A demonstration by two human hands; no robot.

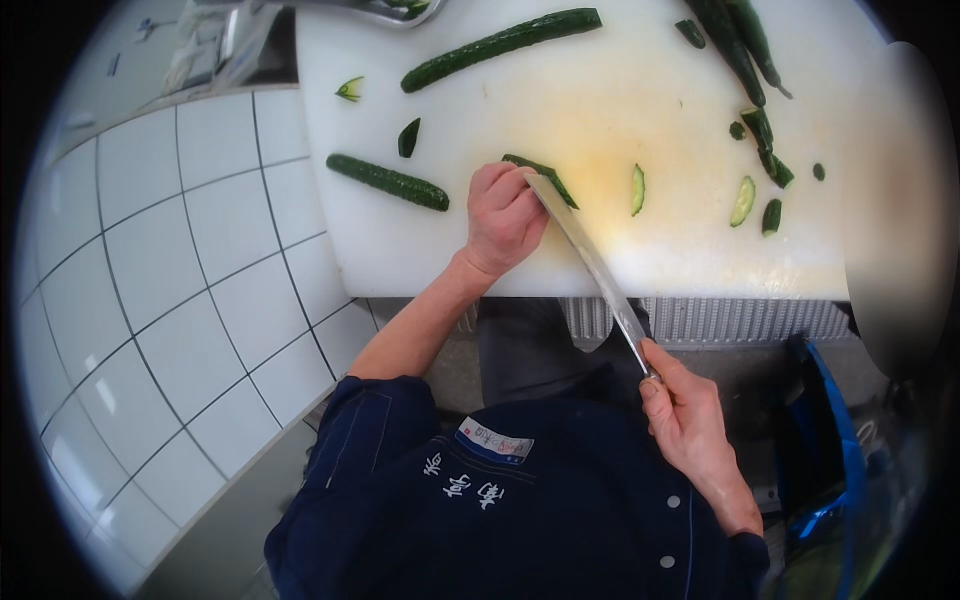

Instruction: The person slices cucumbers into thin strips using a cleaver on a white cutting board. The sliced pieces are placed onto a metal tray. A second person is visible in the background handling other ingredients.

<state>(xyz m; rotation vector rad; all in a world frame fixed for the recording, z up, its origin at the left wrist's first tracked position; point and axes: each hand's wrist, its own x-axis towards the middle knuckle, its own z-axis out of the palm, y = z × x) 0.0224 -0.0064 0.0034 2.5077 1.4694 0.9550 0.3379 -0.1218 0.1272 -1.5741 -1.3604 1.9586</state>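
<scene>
My left hand (504, 217) has its fingers curled over a short piece of cucumber (551, 180) on the white cutting board (405, 262). In my right hand (686, 420) is the handle of a long-bladed kitchen knife (600, 274); its blade slants up and left, and the tip lies against the cucumber piece beside my left fingers. To the left rests a halved length of cucumber (388, 182), with a small dark green offcut (409, 138) above it. Right of my left hand are two oval cucumber slices, one nearer (637, 190) and one farther (742, 201).
A long cucumber (502, 49) lies across the board's far part. Whole cucumbers (727, 49) and several cut ends (757, 131) are at the right. A metal tray (405, 22) stands at the top edge. White wall tiles (157, 247) flank the board on the left.
</scene>
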